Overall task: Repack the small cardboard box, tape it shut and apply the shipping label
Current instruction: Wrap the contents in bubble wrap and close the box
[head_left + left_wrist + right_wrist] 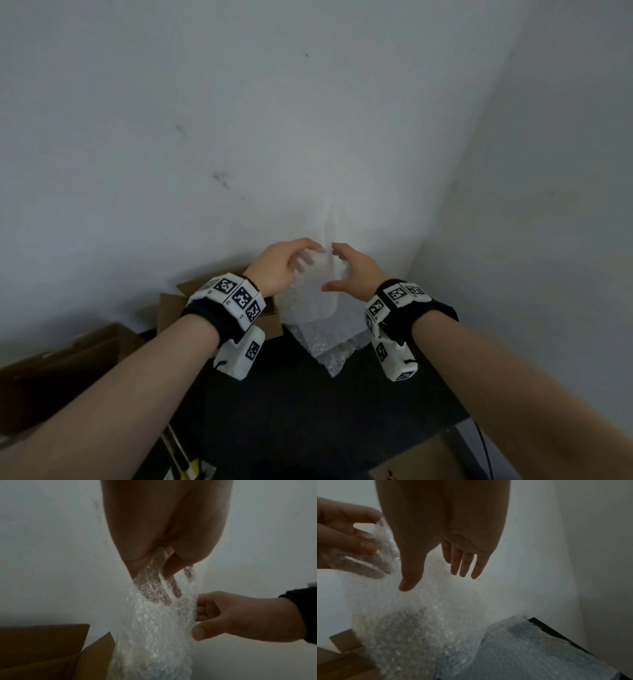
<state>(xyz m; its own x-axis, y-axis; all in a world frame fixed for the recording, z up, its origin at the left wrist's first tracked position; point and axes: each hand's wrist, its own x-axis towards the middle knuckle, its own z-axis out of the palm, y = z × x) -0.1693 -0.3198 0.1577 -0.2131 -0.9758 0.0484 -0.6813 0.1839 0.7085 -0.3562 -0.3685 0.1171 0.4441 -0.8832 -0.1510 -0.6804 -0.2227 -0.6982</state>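
Note:
A clear sheet of bubble wrap [308, 301] hangs in the air in front of the white wall. My left hand [310, 253] pinches its top edge; in the left wrist view the fingers [171, 563] show through the bubble wrap [154, 635]. My right hand [334, 267] is beside it with thumb spread and fingers loose, touching the sheet's right side without gripping it. The right wrist view shows this hand [435, 580] spread over the wrap [419, 622]. An open small cardboard box [270, 322] stands on the table behind my left wrist, under the hanging sheet.
More bubble wrap [329, 346] lies on the black table [308, 411] near the corner of two white walls. A larger open cardboard box [61, 373] sits at the left. Another carton [421, 466] is low on the right, beside a dark cable.

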